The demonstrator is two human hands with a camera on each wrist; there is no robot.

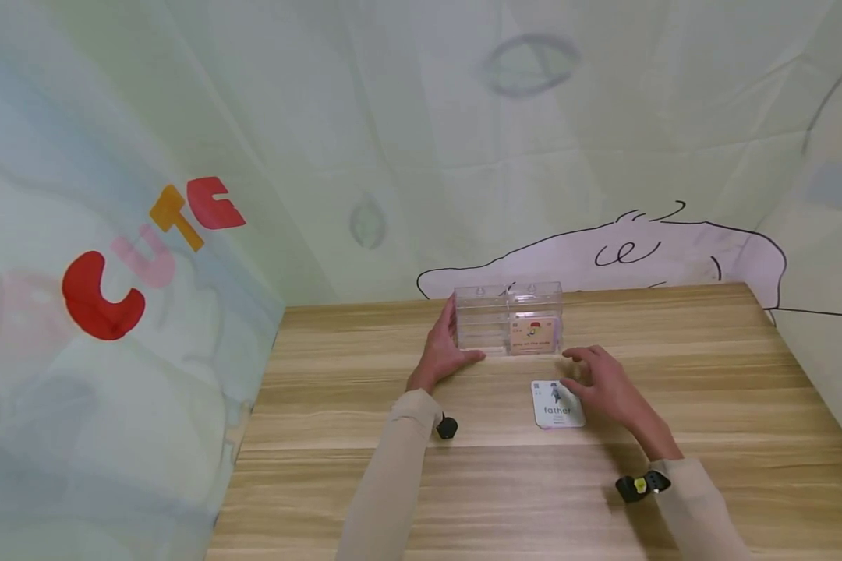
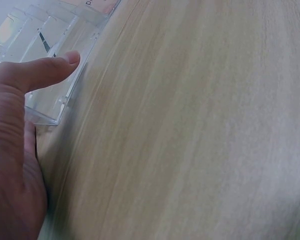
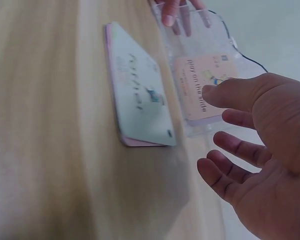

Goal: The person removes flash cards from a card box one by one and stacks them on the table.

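A clear plastic box with two side-by-side compartments stands at the back of the table. My left hand holds its left end, thumb across the front and fingers along the side. In the right compartment sits an orange card reading "play on the slide", with other card edges behind it. In front of the box lies a small stack of cards, a white "father" card on top. My right hand hovers just right of the stack with loosely bent fingers, holding nothing; the right wrist view shows it apart from the cards.
The wooden table reaches back to a printed fabric backdrop with a cartoon outline. Another fabric sheet with coloured letters hangs along the left. A dark strap with a small device sits on the right wrist.
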